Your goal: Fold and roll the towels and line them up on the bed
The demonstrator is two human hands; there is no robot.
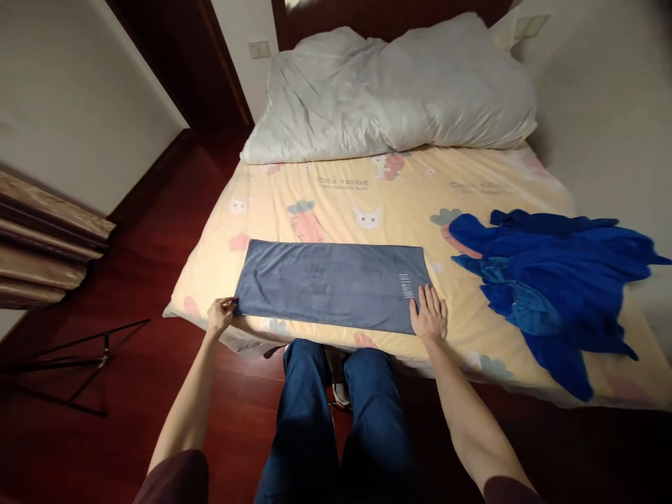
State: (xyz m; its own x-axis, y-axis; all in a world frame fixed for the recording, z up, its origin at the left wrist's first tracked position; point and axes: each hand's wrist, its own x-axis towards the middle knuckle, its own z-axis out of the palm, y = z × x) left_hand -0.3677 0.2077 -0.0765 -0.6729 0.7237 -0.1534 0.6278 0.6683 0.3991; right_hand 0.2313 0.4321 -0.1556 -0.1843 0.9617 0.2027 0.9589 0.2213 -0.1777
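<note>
A grey-blue towel [330, 285] lies spread flat on the bed near its front edge, its long side running left to right. White lettering shows near its right end. At the towel's front left corner, my left hand [221, 314] pinches the edge between thumb and fingers. My right hand [429, 315] rests flat over the right end beside the lettering, fingers stretched out and pointing away from me.
The bed [336, 199] has a yellow rabbit-and-carrot sheet. A bunched pile of bright blue cloths [556, 280] lies at right. A white quilt [393, 91] is heaped at the back. Black tripod legs [78, 362] stand on the floor at left, near a curtain [47, 245].
</note>
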